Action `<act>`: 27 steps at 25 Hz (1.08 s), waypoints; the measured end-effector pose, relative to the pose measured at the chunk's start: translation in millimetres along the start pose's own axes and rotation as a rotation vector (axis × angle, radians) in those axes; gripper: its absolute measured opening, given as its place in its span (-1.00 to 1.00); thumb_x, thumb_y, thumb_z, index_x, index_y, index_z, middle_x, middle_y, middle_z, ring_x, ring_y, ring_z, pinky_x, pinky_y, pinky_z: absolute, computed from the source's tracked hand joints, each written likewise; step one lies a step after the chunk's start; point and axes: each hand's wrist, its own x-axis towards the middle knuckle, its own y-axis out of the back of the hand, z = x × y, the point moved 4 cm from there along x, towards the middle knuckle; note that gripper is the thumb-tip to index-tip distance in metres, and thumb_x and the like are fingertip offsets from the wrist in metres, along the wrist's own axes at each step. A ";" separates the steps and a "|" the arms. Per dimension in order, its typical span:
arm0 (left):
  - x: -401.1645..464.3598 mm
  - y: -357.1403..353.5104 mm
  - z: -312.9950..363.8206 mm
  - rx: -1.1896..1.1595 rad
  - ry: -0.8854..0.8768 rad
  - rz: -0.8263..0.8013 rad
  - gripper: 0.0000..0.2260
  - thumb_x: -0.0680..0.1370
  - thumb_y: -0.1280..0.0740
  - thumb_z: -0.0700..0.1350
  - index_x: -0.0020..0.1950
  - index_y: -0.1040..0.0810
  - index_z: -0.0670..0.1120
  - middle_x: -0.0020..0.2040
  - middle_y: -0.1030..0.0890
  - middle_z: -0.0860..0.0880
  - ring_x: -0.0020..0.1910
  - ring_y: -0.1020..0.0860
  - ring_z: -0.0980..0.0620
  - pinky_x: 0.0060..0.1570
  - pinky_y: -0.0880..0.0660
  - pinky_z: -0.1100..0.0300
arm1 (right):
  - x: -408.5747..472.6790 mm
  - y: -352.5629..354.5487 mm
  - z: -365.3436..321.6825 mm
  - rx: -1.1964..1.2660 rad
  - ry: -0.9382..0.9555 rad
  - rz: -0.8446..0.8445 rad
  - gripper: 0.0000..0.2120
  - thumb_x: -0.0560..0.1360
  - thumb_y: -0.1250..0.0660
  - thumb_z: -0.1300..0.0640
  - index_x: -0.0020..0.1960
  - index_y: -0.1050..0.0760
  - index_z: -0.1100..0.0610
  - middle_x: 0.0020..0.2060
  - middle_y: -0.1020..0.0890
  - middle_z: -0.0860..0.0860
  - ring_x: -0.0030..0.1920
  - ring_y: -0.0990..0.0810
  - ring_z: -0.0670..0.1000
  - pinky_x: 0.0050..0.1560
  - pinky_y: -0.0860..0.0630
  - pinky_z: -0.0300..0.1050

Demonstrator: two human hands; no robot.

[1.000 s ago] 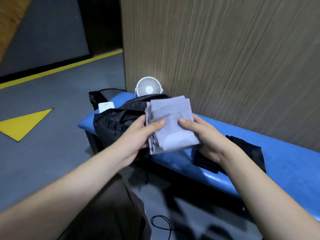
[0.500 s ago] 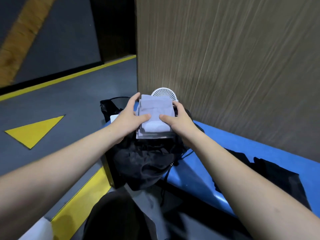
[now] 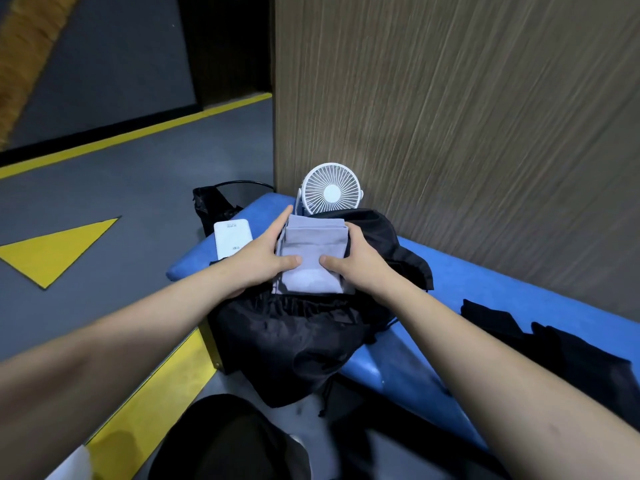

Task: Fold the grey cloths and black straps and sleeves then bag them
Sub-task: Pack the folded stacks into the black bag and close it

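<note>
A folded stack of grey cloths is held over the mouth of a black drawstring bag that lies on the left end of a blue bench. My left hand grips the stack's left side, thumb on top. My right hand grips its right side the same way. The stack's lower edge meets the bag's gathered rim. Black straps and sleeves lie in a pile on the bench to the right.
A white desk fan stands behind the bag against a wood-grain wall. A white power bank lies on the bench's left end. Another black bag sits on the grey floor beyond. Yellow floor markings run at left.
Both hands have carried the grey stack from in front of the bench to the left, over the black bag, and lowered it to the bag's mouth.
</note>
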 end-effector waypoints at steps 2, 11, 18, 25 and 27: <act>-3.7 -1.7 -3.7 0.006 0.000 -0.033 -0.20 0.57 -0.41 -0.15 0.59 0.02 0.31 0.34 -0.53 0.08 0.15 -0.56 0.19 0.03 -0.48 0.42 | -1.8 3.4 5.9 -0.022 -0.024 -0.067 -0.17 0.39 -0.53 0.02 0.53 -0.17 0.01 0.28 -0.56 -0.06 0.26 -0.55 -0.01 0.32 -0.49 0.04; -14.9 -10.6 -12.4 0.019 -0.028 -0.185 -0.33 0.54 -0.38 -0.11 0.53 -0.21 0.34 0.47 -0.37 0.32 0.45 -0.34 0.27 0.51 -0.25 0.07 | -2.5 12.9 12.3 0.353 -0.131 -0.147 -0.21 0.47 -0.49 -0.02 0.58 -0.16 -0.08 0.35 -0.49 -0.08 0.32 -0.50 -0.06 0.32 -0.46 0.00; -0.7 -17.7 -17.6 0.180 0.020 -0.378 -0.38 0.52 -0.30 0.00 0.51 -0.20 0.39 0.47 -0.35 0.35 0.44 -0.35 0.25 0.49 -0.26 0.06 | 20.0 11.5 -0.3 0.535 -0.048 -0.079 -0.42 0.50 -0.28 -0.12 0.51 -0.31 -0.16 0.35 -0.49 -0.19 0.44 -0.40 -0.09 0.18 -0.44 -0.08; 14.3 -22.5 -15.3 0.323 0.051 -0.305 -0.44 0.63 -0.25 -0.14 0.56 -0.18 0.23 0.27 -0.50 0.29 0.17 -0.44 0.42 0.04 -0.29 0.54 | 26.7 11.6 -18.4 0.490 0.107 -0.009 -0.51 0.57 -0.30 0.03 0.48 -0.37 -0.16 0.37 -0.48 -0.21 0.32 -0.44 -0.28 0.43 -0.35 -0.10; 17.6 -23.3 -13.3 0.372 -0.031 -0.178 -0.32 0.61 -0.31 -0.13 0.62 -0.03 0.19 0.53 -0.31 0.08 0.46 -0.31 0.18 0.24 -0.21 0.44 | 21.4 16.6 -13.9 0.263 0.098 0.048 -0.43 0.57 -0.37 0.12 0.54 -0.31 -0.05 0.30 -0.48 -0.17 0.16 -0.46 -0.37 0.36 -0.35 -0.27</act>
